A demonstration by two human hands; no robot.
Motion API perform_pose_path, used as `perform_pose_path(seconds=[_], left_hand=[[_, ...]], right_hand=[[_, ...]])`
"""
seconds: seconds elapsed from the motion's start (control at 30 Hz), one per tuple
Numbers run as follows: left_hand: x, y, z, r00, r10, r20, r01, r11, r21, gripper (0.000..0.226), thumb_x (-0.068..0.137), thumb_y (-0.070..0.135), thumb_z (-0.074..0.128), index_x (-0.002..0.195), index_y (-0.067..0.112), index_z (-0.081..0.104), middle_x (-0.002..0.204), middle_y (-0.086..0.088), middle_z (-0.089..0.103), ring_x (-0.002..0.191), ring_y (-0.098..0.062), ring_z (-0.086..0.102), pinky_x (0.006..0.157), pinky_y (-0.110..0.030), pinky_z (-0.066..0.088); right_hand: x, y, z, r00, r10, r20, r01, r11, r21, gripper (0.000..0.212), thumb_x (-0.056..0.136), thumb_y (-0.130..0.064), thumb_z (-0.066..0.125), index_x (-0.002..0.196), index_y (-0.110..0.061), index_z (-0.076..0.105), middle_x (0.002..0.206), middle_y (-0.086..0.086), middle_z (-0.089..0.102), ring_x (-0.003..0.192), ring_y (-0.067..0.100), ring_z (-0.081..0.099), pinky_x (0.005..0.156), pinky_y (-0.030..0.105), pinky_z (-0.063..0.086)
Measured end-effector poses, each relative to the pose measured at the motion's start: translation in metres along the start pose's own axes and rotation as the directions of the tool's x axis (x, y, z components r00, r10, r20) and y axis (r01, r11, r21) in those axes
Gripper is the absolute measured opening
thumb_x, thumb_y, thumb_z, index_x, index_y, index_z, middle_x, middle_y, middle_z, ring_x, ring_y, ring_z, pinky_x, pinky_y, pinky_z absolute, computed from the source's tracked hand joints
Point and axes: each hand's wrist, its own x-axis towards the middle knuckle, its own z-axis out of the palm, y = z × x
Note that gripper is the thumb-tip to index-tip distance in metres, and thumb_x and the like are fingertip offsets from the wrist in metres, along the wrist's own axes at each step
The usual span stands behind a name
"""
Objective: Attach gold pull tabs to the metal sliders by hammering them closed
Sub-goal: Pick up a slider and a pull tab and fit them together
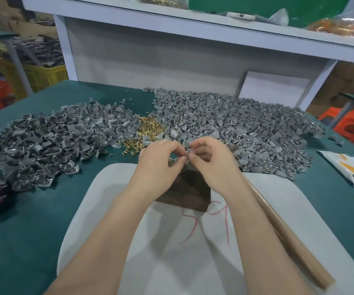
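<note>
Head view. We note both hands meeting over the far end of a dark wooden block (184, 194), which sits on a white pad (112, 209) on the green tabletop (33, 241).

The left hand (161, 160) and right hand (211, 160) each have fingers curled, and thumb and forefinger tips pinch one small metal piece (186, 150) between them. The piece is held just above the block's far edge. It is too small and too covered by fingertips for us to tell its long axis or which way it points.

The gold pull tabs (149, 127) lie in a loose heap just beyond the left hand. It is flanked by a left heap of grey sliders (44, 143) and a larger right heap of grey sliders (246, 128); parts in all three lie at mixed angles.

A long brown stick (288, 237) lies on the pad's right side. Its long axis runs from near right to far left, and its far end passes under the right forearm.
</note>
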Motion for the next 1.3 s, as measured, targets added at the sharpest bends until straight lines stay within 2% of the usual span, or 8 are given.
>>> perform_pose_path(seconds=[0.23, 0.37, 0.47, 0.57, 0.67, 0.97, 1.17, 1.3], left_hand=[[-0.002, 0.003, -0.001, 0.995, 0.006, -0.095, -0.010, 0.999, -0.048, 0.008, 0.088, 0.016, 0.061, 0.083, 0.022, 0.061, 0.091, 0.006, 0.059, 0.097, -0.018, 0.054, 0.094, -0.044, 0.040], [-0.002, 0.004, -0.003, 0.996, 0.007, -0.086, -0.012, 0.998, -0.057, 0.004, 0.087, 0.018, 0.063, 0.086, 0.022, 0.063, 0.092, 0.008, 0.058, 0.098, -0.018, 0.054, 0.095, -0.045, 0.040], [0.000, -0.004, -0.008, 0.996, -0.084, 0.024, 0.084, 0.996, -0.013, 0.013, 0.084, 0.031, 0.067, 0.096, 0.025, 0.065, 0.102, 0.007, 0.057, 0.106, -0.018, 0.054, 0.098, -0.045, 0.040], [0.001, -0.010, -0.012, 0.976, -0.184, 0.116, 0.170, 0.978, 0.120, 0.018, 0.077, 0.044, 0.070, 0.091, 0.033, 0.063, 0.107, 0.005, 0.053, 0.113, -0.020, 0.049, 0.100, -0.044, 0.038], [0.000, -0.008, -0.011, 0.965, -0.202, 0.167, 0.172, 0.969, 0.180, 0.013, 0.077, 0.042, 0.070, 0.077, 0.037, 0.058, 0.100, 0.009, 0.047, 0.111, -0.020, 0.047, 0.097, -0.042, 0.038], [0.001, -0.008, -0.010, 0.965, -0.183, 0.189, 0.162, 0.980, 0.118, 0.019, 0.083, 0.028, 0.068, 0.071, 0.034, 0.054, 0.099, 0.000, 0.055, 0.107, -0.025, 0.052, 0.097, -0.045, 0.041], [0.001, -0.010, -0.009, 0.967, -0.172, 0.190, 0.159, 0.984, 0.082, 0.018, 0.083, 0.028, 0.068, 0.071, 0.032, 0.055, 0.097, 0.000, 0.057, 0.104, -0.025, 0.055, 0.096, -0.045, 0.042], [0.002, -0.011, -0.010, 0.962, -0.181, 0.205, 0.171, 0.983, 0.067, 0.015, 0.084, 0.030, 0.069, 0.073, 0.029, 0.057, 0.100, -0.001, 0.059, 0.105, -0.026, 0.057, 0.096, -0.044, 0.043]], right_hand=[[0.001, -0.003, 0.003, 0.987, 0.151, 0.054, -0.159, 0.891, 0.426, 0.012, 0.087, 0.000, 0.061, 0.086, -0.012, 0.062, 0.064, -0.002, 0.068, 0.062, 0.011, 0.064, 0.067, 0.028, 0.058], [0.000, -0.004, 0.004, 0.984, 0.163, 0.076, -0.179, 0.858, 0.482, 0.015, 0.089, 0.002, 0.058, 0.080, -0.009, 0.064, 0.060, 0.001, 0.066, 0.057, 0.008, 0.062, 0.065, 0.024, 0.057], [0.001, 0.001, 0.000, 0.995, 0.076, -0.057, -0.072, 0.995, 0.071, 0.019, 0.089, -0.006, 0.060, 0.075, -0.018, 0.061, 0.067, -0.004, 0.063, 0.065, 0.010, 0.059, 0.069, 0.024, 0.051], [-0.001, 0.001, 0.002, 0.999, -0.029, -0.019, 0.023, 0.961, -0.275, 0.018, 0.087, -0.013, 0.063, 0.076, -0.026, 0.058, 0.082, -0.005, 0.060, 0.073, 0.006, 0.054, 0.071, 0.013, 0.040], [-0.003, 0.001, 0.005, 0.995, -0.093, 0.040, 0.101, 0.938, -0.331, 0.017, 0.088, -0.014, 0.062, 0.077, -0.026, 0.058, 0.085, -0.009, 0.052, 0.073, -0.002, 0.050, 0.067, 0.001, 0.033], [-0.005, 0.000, 0.009, 0.987, -0.128, 0.095, 0.156, 0.899, -0.410, 0.004, 0.088, -0.015, 0.062, 0.086, -0.017, 0.065, 0.081, -0.010, 0.047, 0.076, 0.010, 0.050, 0.065, 0.018, 0.031], [-0.007, -0.005, 0.013, 0.981, -0.158, 0.117, 0.195, 0.846, -0.496, 0.009, 0.091, -0.015, 0.058, 0.092, -0.009, 0.064, 0.090, -0.002, 0.048, 0.087, 0.020, 0.053, 0.081, 0.032, 0.041], [-0.008, -0.008, 0.016, 0.977, -0.182, 0.113, 0.214, 0.803, -0.556, 0.009, 0.091, -0.015, 0.056, 0.092, -0.009, 0.062, 0.091, -0.002, 0.045, 0.089, 0.021, 0.051, 0.076, 0.028, 0.036]])
